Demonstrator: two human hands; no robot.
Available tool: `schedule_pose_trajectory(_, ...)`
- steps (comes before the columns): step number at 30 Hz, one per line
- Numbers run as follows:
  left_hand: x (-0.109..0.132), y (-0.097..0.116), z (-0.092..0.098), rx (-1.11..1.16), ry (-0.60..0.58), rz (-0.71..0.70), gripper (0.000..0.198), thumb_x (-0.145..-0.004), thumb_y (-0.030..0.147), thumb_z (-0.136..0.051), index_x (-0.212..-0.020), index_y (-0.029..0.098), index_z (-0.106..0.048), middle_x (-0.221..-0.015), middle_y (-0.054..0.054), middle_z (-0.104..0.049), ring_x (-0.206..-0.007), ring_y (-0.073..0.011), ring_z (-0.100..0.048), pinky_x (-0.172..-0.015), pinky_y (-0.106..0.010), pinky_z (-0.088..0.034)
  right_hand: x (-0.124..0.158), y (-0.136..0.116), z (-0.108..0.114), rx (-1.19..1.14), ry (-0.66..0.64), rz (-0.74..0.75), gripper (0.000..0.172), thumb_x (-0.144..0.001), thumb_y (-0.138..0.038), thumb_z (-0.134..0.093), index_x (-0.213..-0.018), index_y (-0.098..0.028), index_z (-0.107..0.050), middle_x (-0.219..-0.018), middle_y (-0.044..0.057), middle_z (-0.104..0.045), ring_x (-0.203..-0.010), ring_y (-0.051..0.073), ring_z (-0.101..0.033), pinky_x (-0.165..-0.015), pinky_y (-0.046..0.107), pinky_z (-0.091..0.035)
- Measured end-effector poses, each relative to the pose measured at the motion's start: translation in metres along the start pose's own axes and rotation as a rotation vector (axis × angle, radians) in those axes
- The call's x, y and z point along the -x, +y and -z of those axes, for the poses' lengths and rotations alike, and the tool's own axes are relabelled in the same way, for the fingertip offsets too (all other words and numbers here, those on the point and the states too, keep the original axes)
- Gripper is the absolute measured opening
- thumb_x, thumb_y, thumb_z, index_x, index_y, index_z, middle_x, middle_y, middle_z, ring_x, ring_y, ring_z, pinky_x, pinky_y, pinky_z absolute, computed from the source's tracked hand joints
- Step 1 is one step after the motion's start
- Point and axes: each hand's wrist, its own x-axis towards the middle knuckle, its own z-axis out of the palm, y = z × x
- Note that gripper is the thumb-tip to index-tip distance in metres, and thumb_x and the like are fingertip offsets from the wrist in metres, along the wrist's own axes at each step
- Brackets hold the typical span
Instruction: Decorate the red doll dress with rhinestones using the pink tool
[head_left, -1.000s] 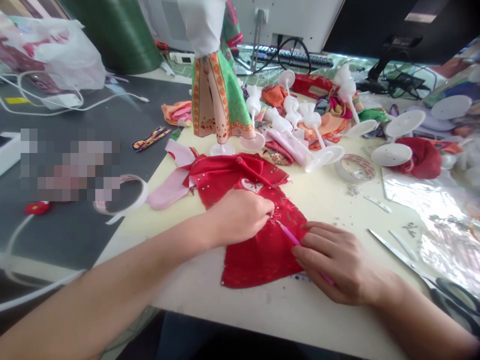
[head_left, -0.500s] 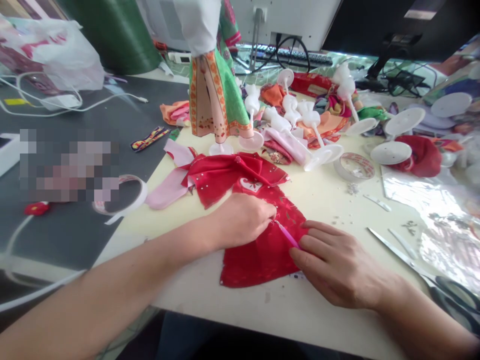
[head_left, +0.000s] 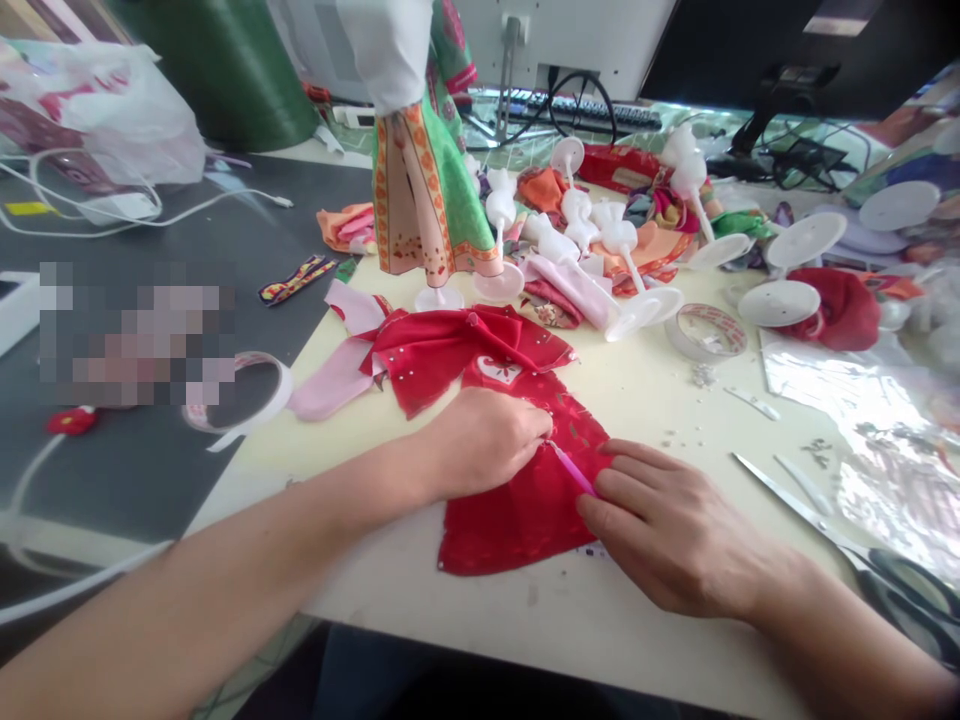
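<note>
Gripped between the fingers of the right hand [head_left: 667, 525] is a pink pen-like tool [head_left: 574, 470], its slim tip angled toward the fingertips of the left hand [head_left: 491, 440]. Those left fingers are drawn together in a pinch over the red garment [head_left: 495, 525]; whether anything small is caught between them cannot be told. The garment is spread on the pale tabletop [head_left: 405, 600] between and beneath both hands, its upper part folded, with a white patterned patch [head_left: 499, 370] left uncovered above the left hand.

Red printing is carried by the inner faces of the left tape roll [head_left: 283, 390] and the right tape roll [head_left: 697, 343], but no word can be read. Pink print on the plastic bag [head_left: 146, 110] and the pale label [head_left: 836, 18] on the black monitor [head_left: 720, 50] are likewise illegible. Small dark marks are seen by the garment's lower right edge, too small to be made out. Black-handled scissors [head_left: 795, 505] are laid open near the right forearm.
</note>
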Motion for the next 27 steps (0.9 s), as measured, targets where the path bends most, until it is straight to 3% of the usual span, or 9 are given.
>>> schedule_pose_trajectory(27,-0.0016,0.0021,-0.0075,0.003,-0.009,0.027,0.025,-0.091,0.025,-0.041,-0.088,0.016,-0.064,-0.081,-0.002,-0.068,-0.073,-0.0164,-0.061,-0.057,-0.027,-0.036,0.0002,0.0007,0.0004,0.005,-0.023,-0.013,0.025,-0.081,-0.006,-0.037,-0.068,-0.016,-0.056,-0.061,0.002,-0.045,-0.059,0.015,-0.035,-0.071,0.034,-0.043)
